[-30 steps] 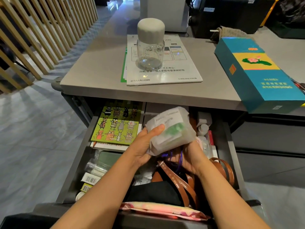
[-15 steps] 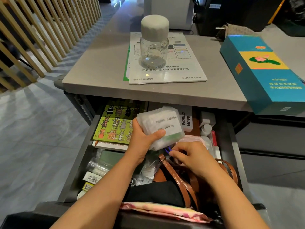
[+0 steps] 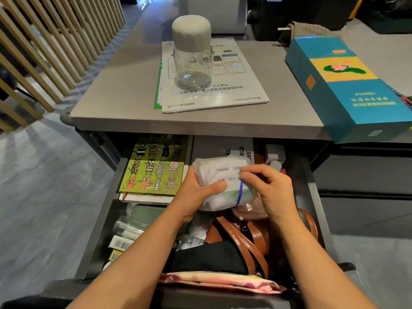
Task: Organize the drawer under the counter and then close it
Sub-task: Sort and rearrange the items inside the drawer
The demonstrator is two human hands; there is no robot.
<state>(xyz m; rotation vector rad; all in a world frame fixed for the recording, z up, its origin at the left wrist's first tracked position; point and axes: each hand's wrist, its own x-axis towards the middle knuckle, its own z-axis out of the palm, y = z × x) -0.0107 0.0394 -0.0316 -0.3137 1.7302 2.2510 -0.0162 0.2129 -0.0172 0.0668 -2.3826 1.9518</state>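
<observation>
The drawer under the counter stands pulled out, and both hands work close together above its middle. The left hand grips a white plastic packet from the left side, with the thumb pressed across the printed face. The right hand pinches a blue elastic band that runs around the right end of the packet, fingers curled. The packet is held off the drawer contents, between the two hands. Just left of the left hand, a cat-print notebook lies flat in the drawer. Below the right hand lie brown leather straps, and a black cloth lies between the forearms. Left of the left forearm are small barcode boxes. Beyond the hands, on the counter, a glass jar with a grey lid stands upright on a printed sheet. A teal box lies beyond the right hand.
</observation>
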